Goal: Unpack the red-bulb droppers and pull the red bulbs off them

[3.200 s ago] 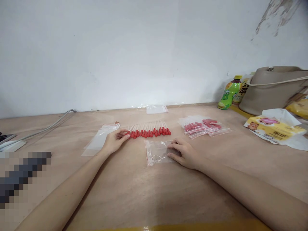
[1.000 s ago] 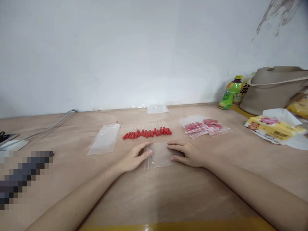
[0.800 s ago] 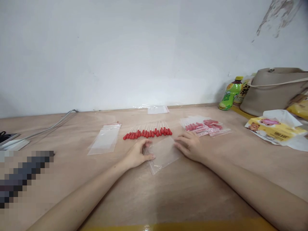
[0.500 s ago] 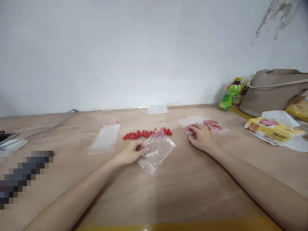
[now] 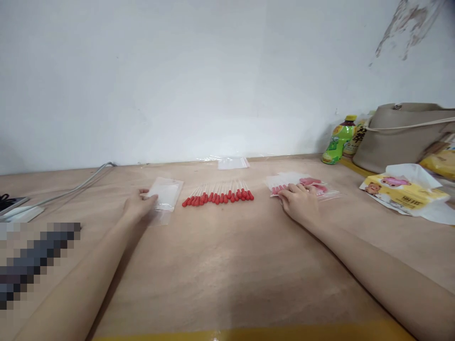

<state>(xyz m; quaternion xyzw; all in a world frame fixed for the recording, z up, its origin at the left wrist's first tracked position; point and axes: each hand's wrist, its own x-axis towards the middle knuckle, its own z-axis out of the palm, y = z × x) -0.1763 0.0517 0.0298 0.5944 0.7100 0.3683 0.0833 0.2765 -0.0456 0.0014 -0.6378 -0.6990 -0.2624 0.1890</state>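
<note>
At the left, my left hand (image 5: pixel 139 204) pinches the edge of a clear plastic zip bag (image 5: pixel 167 195) between thumb and fingers. This bag lies over other clear bags, and I cannot tell how many are under it. Red-tipped sticks (image 5: pixel 218 196) lie side by side in a row between my hands, their pale stems pointing at the wall. My right hand (image 5: pixel 302 204) rests with fingers spread on a pile of zip bags (image 5: pixel 280 182) that have red-tipped sticks inside. The hand hides part of that pile.
A small stack of white bags (image 5: pixel 233 163) lies by the wall. At right are a green bottle (image 5: pixel 336 144), a beige handbag (image 5: pixel 394 137) and a yellow tissue pack (image 5: pixel 403 192). A grey cable (image 5: pixel 85 182) runs along the left; a pixelated dark object (image 5: pixel 35 263) lies nearer.
My left hand has moved left with the clear bag, from in front of the red-tipped sticks to the bags at the left. My right hand stays on the pile.
</note>
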